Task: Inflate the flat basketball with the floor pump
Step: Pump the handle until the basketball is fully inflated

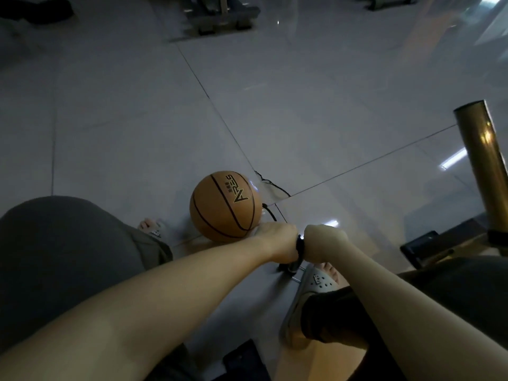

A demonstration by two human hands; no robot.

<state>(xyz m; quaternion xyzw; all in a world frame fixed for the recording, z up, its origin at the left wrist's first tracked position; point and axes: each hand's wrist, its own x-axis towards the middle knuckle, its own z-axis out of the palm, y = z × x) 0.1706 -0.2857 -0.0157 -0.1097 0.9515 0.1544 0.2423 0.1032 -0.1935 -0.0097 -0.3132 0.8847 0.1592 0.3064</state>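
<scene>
grip: left hand (pixel 277 240) and right hand (pixel 324 242) both fisted round pump (pixel 292 266) handle | ball (pixel 225 206) on floor (pixel 275 105), 11 o'clock of hands, hose (pixel 270 213) at its 3 o'clock | risk: unheld ball may roll, tugging hose free

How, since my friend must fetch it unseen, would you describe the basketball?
Look at the pale tiled floor where two dark grout lines cross. Just left of that crossing, beyond the left hand and right hand gripping the pump handle, sits the basketball. It is the only round orange thing, with black seams and lettering.
</scene>
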